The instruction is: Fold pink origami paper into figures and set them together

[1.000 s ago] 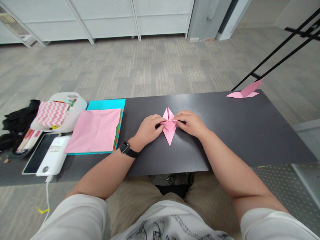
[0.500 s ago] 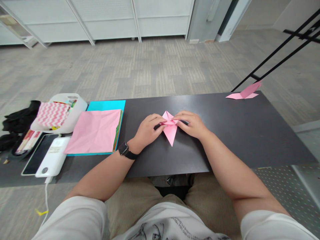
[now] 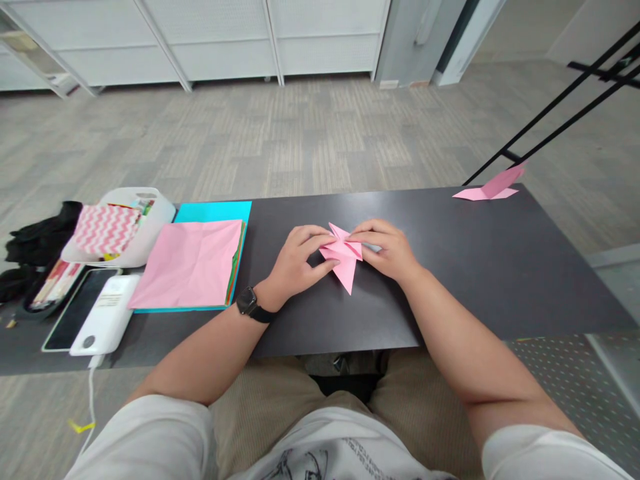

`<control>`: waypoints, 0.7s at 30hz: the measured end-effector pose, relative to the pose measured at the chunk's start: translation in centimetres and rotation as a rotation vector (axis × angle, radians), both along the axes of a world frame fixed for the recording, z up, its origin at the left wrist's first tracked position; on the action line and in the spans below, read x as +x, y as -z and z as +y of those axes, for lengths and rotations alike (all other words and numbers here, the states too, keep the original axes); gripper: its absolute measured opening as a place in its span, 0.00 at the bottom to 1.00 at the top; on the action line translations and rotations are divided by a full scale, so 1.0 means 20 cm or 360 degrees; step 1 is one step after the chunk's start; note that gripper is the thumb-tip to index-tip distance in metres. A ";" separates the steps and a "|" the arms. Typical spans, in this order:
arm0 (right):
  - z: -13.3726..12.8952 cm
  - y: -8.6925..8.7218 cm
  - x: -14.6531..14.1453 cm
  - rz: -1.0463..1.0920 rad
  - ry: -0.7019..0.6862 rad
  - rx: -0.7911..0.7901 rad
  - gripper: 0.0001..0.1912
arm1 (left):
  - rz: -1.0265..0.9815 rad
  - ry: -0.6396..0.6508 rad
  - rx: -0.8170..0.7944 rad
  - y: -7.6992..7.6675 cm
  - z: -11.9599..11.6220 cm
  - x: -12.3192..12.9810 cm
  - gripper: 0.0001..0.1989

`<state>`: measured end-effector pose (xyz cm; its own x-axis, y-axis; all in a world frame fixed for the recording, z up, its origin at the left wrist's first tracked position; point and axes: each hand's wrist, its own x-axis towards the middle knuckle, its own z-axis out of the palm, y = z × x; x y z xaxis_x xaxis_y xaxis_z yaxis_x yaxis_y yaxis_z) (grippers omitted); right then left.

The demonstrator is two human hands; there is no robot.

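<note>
A partly folded piece of pink origami paper (image 3: 345, 270) lies on the dark table between my hands, one long point toward me and a shorter point away. My left hand (image 3: 299, 260) grips its left side, with the index finger on the upper folds and the thumb by the lower flap. On the other side, my right hand (image 3: 384, 248) pinches the right edge, fingers on top; its thumb is partly hidden beside the paper. Small flaps stick out left and right at the middle.
To the left, a stack of coloured paper (image 3: 187, 263) has a creased pink sheet on top. Beyond it are a white basket (image 3: 159, 223), a phone (image 3: 75, 313) and a white power bank (image 3: 106, 313) with a cable. A folded pink paper figure (image 3: 493, 188) stands at the table's far right corner.
The pink paper has turned slightly, its near point shifting right. Its middle flaps now spread wider. My left thumb has moved down and off the middle fold.
</note>
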<state>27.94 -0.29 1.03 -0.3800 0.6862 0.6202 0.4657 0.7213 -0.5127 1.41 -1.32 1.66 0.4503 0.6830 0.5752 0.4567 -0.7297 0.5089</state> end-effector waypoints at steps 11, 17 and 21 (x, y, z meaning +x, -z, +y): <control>-0.03 0.00 0.01 -0.0039 0.0234 -0.0032 0.13 | -0.0511 0.0037 -0.1045 0.07 -0.01 0.00 0.30; -0.04 0.00 -0.03 0.0073 0.0099 -0.0155 0.17 | -0.0966 0.0024 -0.1318 0.12 0.02 0.05 0.42; -0.02 0.04 -0.04 0.0417 0.0101 -0.0535 0.27 | -0.1066 0.0010 -0.1275 0.12 0.04 0.04 0.45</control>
<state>27.21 -0.65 0.17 -0.1903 0.8835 0.4281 0.3265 0.4682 -0.8211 2.27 -0.57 -0.70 0.2114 0.9734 0.0882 -0.1004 -0.0681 0.9926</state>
